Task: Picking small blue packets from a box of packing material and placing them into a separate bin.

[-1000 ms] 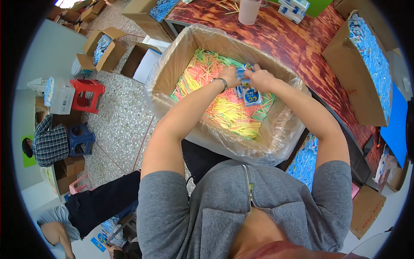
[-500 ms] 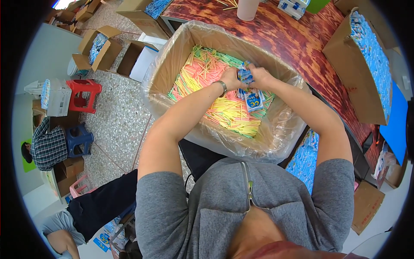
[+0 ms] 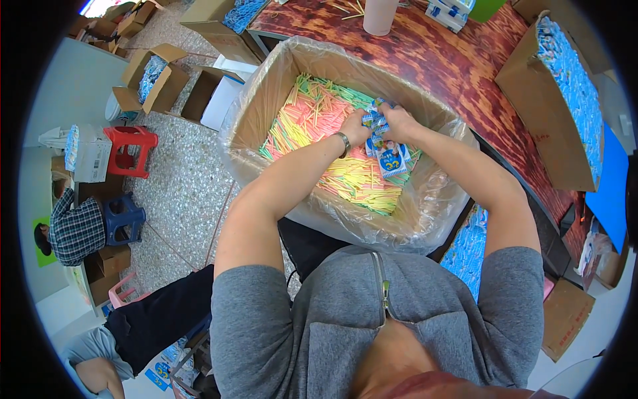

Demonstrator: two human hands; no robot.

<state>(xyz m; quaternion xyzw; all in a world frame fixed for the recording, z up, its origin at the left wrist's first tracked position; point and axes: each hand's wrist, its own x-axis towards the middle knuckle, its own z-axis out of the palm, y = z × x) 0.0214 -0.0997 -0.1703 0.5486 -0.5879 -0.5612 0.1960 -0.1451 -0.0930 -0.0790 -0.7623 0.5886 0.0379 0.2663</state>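
Both my hands are over a plastic-lined cardboard box (image 3: 432, 100) filled with thin pink, yellow and green sticks (image 3: 312, 120). My left hand (image 3: 357, 129) is closed on the left side of a small blue-and-white packet (image 3: 376, 122). On the packet's other side my right hand (image 3: 400, 125) is closed, its fingers bent round the packet's edge. Just below my hands, more blue-and-white packets (image 3: 393, 161) lie on the sticks. My fingers hide part of the held packet, so I cannot tell whether it is sealed.
A red-brown patterned table (image 3: 432, 56) adjoins the box and bears a pale cup (image 3: 380, 18). At the right stands a carton (image 3: 551, 113) full of blue packets. Red (image 3: 129, 149) and blue (image 3: 123, 216) stools stand at the left, where another person (image 3: 78, 229) sits.
My hands and the held packet have shifted only slightly. The packet below my hands sits at a slightly different angle.
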